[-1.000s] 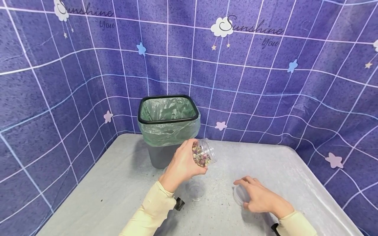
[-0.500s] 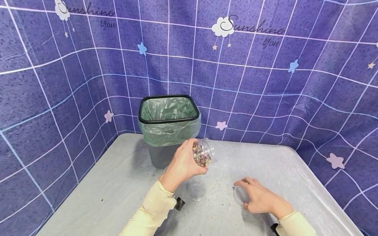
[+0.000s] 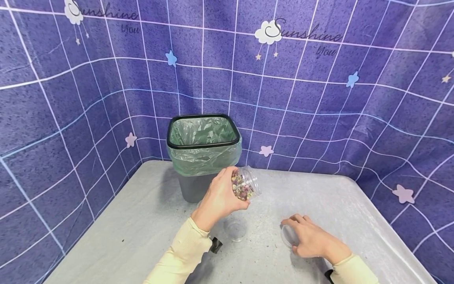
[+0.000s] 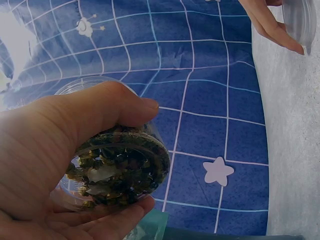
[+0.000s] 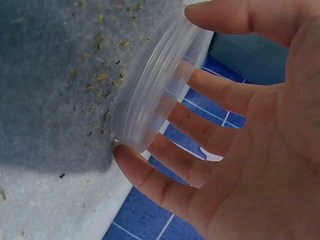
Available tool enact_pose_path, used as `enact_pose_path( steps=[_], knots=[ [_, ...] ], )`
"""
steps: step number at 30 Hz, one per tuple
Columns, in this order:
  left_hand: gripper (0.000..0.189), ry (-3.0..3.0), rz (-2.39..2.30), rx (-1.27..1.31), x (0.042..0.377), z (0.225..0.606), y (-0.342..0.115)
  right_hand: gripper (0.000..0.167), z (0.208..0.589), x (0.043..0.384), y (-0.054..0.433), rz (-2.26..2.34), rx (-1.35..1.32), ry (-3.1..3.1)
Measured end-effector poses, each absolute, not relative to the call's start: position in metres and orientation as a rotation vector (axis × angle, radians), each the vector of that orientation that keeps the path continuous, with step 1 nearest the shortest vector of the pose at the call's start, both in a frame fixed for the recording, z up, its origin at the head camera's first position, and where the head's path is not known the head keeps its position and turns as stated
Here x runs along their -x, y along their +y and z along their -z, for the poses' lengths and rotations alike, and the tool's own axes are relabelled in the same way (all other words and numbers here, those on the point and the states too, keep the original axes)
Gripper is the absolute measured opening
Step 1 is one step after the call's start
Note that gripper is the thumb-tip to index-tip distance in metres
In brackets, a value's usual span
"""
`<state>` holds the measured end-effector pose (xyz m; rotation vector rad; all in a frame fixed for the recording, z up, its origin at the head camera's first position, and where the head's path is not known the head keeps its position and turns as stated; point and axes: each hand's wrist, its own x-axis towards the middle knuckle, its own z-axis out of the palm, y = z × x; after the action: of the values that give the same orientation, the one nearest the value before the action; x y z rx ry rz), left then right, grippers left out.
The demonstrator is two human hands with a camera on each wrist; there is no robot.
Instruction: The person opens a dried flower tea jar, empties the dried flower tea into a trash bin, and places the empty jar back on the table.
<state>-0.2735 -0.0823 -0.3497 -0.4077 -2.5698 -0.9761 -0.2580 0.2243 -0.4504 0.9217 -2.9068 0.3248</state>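
Resting in left grip, jar seemingly tilted

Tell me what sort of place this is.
Probably a staged recording set, not a lived-in room: a purple grid-printed cloth backdrop wraps round a grey cloth-covered table that bears a dark plastic bin with a green liner.

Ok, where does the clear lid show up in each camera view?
Head: the clear lid is lower right of centre, on the table, under the right hand.
Left wrist: top right corner.
Right wrist: centre, edge against the table.
Shared landmark: the right hand's fingers on it.
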Motion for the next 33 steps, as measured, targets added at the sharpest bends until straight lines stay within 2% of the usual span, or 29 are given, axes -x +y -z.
enact_pose_path(
  steps=[33],
  knots=[
    [0.092, -2.514, 0.967, 0.425, 0.2692, 0.3434, -0.0877, 0.078, 0.4516, 0.2564, 0.2231, -0.303, -0.898, -2.969]
  ],
)
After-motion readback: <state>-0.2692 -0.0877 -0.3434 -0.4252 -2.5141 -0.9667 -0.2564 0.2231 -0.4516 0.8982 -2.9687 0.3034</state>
